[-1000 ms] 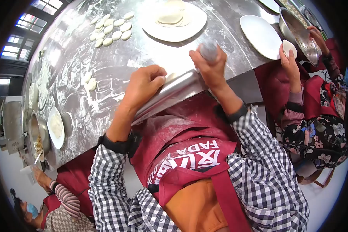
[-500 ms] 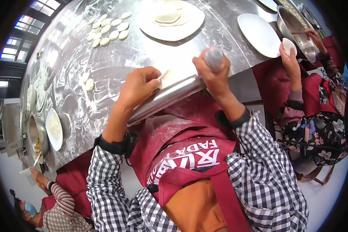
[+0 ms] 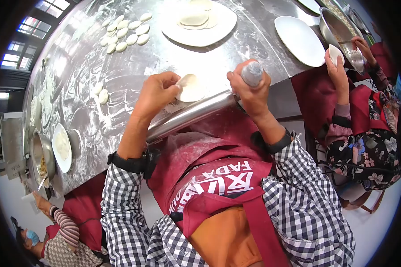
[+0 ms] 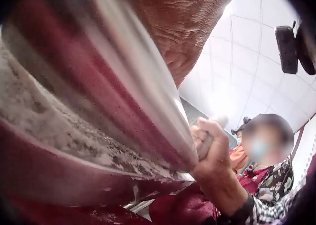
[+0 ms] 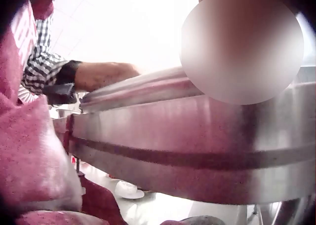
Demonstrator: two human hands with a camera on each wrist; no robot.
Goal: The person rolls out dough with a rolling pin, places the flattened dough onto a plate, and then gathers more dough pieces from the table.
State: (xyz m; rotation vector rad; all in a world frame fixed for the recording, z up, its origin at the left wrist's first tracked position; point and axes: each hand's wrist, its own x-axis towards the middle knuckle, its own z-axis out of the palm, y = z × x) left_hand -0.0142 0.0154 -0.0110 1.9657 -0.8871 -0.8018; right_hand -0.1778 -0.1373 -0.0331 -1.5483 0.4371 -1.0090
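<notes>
At far left, well apart from the left fingers, stand a steel mixing bowl (image 3: 50, 151) and a white plate (image 3: 66, 167) bearing pale powder. Nearer those fingers, to their left, lie two small dough discs (image 3: 103, 96); a larger cluster of flattened dough pieces (image 3: 122, 33) lies farther beyond, on the floured steel table (image 3: 254, 35). The left hand (image 3: 153, 98) has thumb and fingers closed in a pinch on the edge of a thin dough wrapper (image 3: 192, 89), which extends rightward from the fingertips. On the near side of the wrapper runs a shiny metal cylinder (image 3: 191, 115), possibly a rolling pin. Beyond both hands, a large plate (image 3: 200, 41) carries stacked wrappers (image 3: 194, 20). The right hand (image 3: 252, 92) is curled firmly round a grey-ended rod (image 3: 252, 73); whether this joins the cylinder cannot be told. An oval plate (image 3: 298, 40) lies beyond its fingers, to the right. The step in hand appears to be rolling out and turning the wrapper; the next move would call for a small, even turn by the left fingertips before further pressure.
</notes>
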